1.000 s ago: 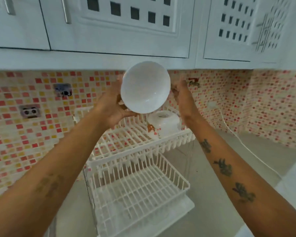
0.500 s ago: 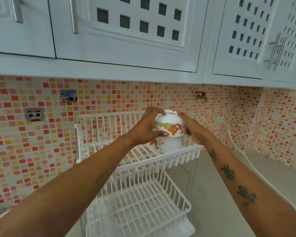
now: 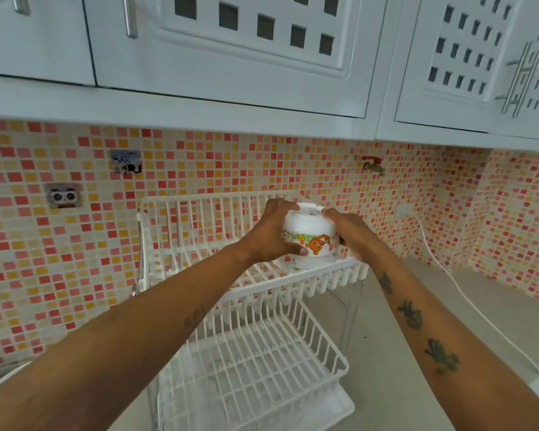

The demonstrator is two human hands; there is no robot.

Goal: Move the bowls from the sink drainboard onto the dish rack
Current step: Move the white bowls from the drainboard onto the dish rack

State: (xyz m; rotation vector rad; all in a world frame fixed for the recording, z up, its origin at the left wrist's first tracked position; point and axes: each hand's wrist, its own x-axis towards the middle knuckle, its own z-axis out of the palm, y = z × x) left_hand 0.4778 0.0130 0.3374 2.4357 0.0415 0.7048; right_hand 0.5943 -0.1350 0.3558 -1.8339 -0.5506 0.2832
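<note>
A white bowl [image 3: 308, 230] with cartoon animals on its side is upside down on top of another upturned white bowl [image 3: 302, 262], on the right part of the upper tier of a white two-tier dish rack [image 3: 199, 231]. My left hand [image 3: 269, 231] grips the top bowl's left side, thumb across the front. My right hand [image 3: 347, 233] holds its right side, fingertips on the base. The sink drainboard is out of view.
The rack's lower tier [image 3: 255, 368] holds nothing and sits over a white drip tray. A white cord [image 3: 442, 269] runs across the grey counter on the right. White wall cupboards [image 3: 262, 57] hang close overhead. A small tap [image 3: 374, 166] sticks out of the mosaic wall.
The bowl was held up with its inside facing me; it has been turned over and lowered onto the bowl on the rack. Both hands stay on it.
</note>
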